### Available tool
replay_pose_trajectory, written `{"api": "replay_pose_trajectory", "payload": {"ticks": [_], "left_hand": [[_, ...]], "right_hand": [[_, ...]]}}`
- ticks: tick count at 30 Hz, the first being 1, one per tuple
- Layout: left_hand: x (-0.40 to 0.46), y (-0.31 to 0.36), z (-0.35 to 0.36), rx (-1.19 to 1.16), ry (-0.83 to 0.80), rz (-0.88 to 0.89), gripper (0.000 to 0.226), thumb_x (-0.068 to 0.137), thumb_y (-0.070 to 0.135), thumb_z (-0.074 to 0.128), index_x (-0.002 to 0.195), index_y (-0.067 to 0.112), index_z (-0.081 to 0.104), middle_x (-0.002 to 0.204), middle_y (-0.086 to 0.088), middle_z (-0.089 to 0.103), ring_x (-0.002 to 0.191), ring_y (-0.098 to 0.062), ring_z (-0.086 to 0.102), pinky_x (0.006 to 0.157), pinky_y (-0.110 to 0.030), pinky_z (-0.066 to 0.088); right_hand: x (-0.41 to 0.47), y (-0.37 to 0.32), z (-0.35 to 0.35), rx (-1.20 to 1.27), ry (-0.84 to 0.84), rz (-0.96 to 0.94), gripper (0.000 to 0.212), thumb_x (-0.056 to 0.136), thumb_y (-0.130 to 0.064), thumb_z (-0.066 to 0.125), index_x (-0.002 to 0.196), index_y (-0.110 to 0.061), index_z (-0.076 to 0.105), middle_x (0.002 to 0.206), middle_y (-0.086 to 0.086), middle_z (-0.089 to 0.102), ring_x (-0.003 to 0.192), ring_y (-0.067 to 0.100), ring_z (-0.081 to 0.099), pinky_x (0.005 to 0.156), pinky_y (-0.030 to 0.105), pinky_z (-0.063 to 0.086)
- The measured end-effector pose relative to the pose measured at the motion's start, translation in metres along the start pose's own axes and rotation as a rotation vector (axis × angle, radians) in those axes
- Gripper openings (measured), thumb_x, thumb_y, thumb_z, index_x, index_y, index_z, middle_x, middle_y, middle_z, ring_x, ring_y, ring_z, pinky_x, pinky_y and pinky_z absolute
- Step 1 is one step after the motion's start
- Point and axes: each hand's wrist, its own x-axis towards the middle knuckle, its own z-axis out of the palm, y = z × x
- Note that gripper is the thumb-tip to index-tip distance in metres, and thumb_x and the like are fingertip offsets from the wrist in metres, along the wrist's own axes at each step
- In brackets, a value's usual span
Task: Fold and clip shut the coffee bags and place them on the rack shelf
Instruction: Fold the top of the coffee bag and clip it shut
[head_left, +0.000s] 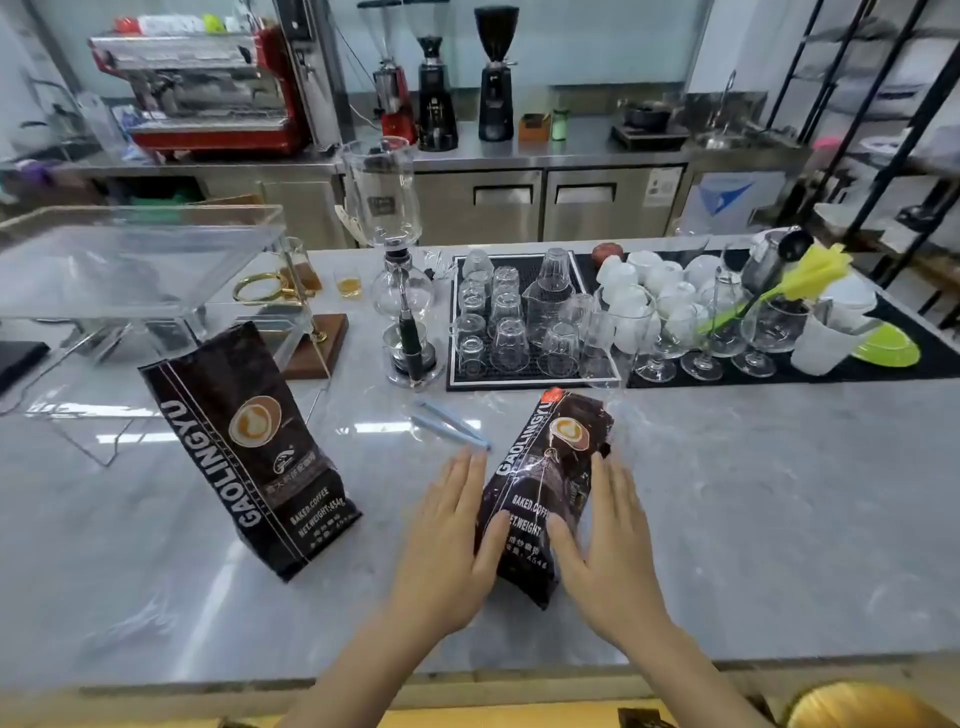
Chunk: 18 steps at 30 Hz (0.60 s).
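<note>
Black coffee bags (249, 447) — white lettering, tan cup emblem; clips (451, 427) seemingly pale blue; grey marbled counter (753, 493).

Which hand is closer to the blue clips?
Left. The left hand has its fingertips just below the blue clips. The right hand is on the far side of the bag.
</note>
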Motion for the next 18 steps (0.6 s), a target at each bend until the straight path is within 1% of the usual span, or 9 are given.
{"api": "replay_pose_trajectory", "payload": {"ticks": [2, 3, 6, 7, 9, 11, 14, 16, 18], "left_hand": [[-0.002, 0.002, 0.006, -0.132, -0.036, -0.100, 0.069, 0.100, 0.051, 0.032, 0.157, 0.022, 0.005, 0.165, 0.008, 0.002, 0.153, -0.008, 0.003, 0.123, -0.026, 0.004], [-0.003, 0.002, 0.008, -0.175, -0.047, -0.133, 0.068, 0.101, 0.047, 0.036, 0.157, 0.021, 0.007, 0.165, 0.007, 0.007, 0.152, -0.009, 0.006, 0.123, -0.026, 0.006], [0.004, 0.000, 0.015, -0.338, -0.090, -0.228, 0.067, 0.101, 0.045, 0.041, 0.157, 0.019, 0.015, 0.164, 0.007, 0.019, 0.150, -0.007, 0.017, 0.119, -0.022, 0.011], [0.008, -0.001, 0.016, -0.406, -0.102, -0.272, 0.066, 0.101, 0.044, 0.043, 0.157, 0.019, 0.017, 0.163, 0.007, 0.022, 0.149, -0.007, 0.021, 0.119, -0.022, 0.013], [0.018, 0.000, 0.019, -0.556, -0.135, -0.344, 0.063, 0.101, 0.042, 0.045, 0.155, 0.019, 0.023, 0.160, 0.006, 0.031, 0.146, -0.008, 0.030, 0.120, -0.028, 0.020], [0.026, -0.003, 0.019, -0.642, -0.161, -0.365, 0.055, 0.101, 0.040, 0.047, 0.151, 0.023, 0.033, 0.152, 0.009, 0.043, 0.137, -0.004, 0.042, 0.115, -0.027, 0.030], [0.036, -0.012, 0.016, -0.759, -0.205, -0.345, 0.028, 0.100, 0.033, 0.052, 0.128, 0.033, 0.058, 0.124, 0.018, 0.068, 0.110, 0.007, 0.062, 0.096, -0.021, 0.047], [0.039, -0.015, 0.015, -0.837, -0.224, -0.357, 0.023, 0.099, 0.027, 0.056, 0.120, 0.031, 0.064, 0.114, 0.015, 0.074, 0.104, 0.002, 0.067, 0.090, -0.019, 0.052], [0.041, -0.021, 0.014, -0.888, -0.251, -0.357, 0.024, 0.098, 0.022, 0.058, 0.119, 0.031, 0.065, 0.112, 0.014, 0.075, 0.104, -0.001, 0.069, 0.087, -0.017, 0.053]], "right_hand": [[-0.001, 0.005, 0.005, 0.095, -0.018, 0.061, 0.083, 0.092, -0.052, 0.043, 0.154, -0.018, 0.000, 0.164, 0.001, 0.004, 0.151, 0.015, 0.000, 0.123, 0.036, 0.008], [-0.003, 0.007, 0.008, 0.154, -0.020, 0.075, 0.081, 0.092, -0.049, 0.048, 0.154, -0.019, 0.005, 0.162, -0.002, 0.012, 0.149, 0.013, 0.009, 0.121, 0.034, 0.012], [0.000, 0.003, 0.013, 0.387, -0.037, 0.133, 0.066, 0.091, -0.042, 0.056, 0.145, -0.038, 0.020, 0.141, -0.018, 0.039, 0.128, 0.001, 0.040, 0.109, 0.030, 0.035], [0.002, 0.003, 0.017, 0.436, -0.040, 0.163, 0.062, 0.089, -0.044, 0.057, 0.141, -0.043, 0.023, 0.138, -0.019, 0.046, 0.123, 0.000, 0.047, 0.104, 0.031, 0.041], [0.009, 0.004, 0.022, 0.491, -0.052, 0.237, 0.062, 0.085, -0.053, 0.057, 0.138, -0.046, 0.025, 0.134, -0.017, 0.055, 0.117, 0.004, 0.057, 0.098, 0.035, 0.049], [0.015, 0.002, 0.028, 0.486, -0.076, 0.296, 0.063, 0.084, -0.056, 0.056, 0.138, -0.043, 0.027, 0.130, -0.012, 0.059, 0.113, 0.009, 0.061, 0.093, 0.035, 0.052], [0.024, -0.011, 0.034, 0.477, -0.055, 0.320, 0.048, 0.090, -0.044, 0.057, 0.132, -0.043, 0.034, 0.129, -0.012, 0.057, 0.112, 0.008, 0.058, 0.089, 0.024, 0.045], [0.026, -0.017, 0.036, 0.460, -0.037, 0.301, 0.049, 0.092, -0.039, 0.058, 0.135, -0.041, 0.036, 0.132, -0.014, 0.050, 0.117, 0.006, 0.051, 0.093, 0.021, 0.038], [0.025, -0.019, 0.042, 0.431, -0.014, 0.299, 0.051, 0.091, -0.040, 0.058, 0.138, -0.038, 0.038, 0.134, -0.015, 0.048, 0.122, 0.006, 0.049, 0.099, 0.025, 0.040]]}}
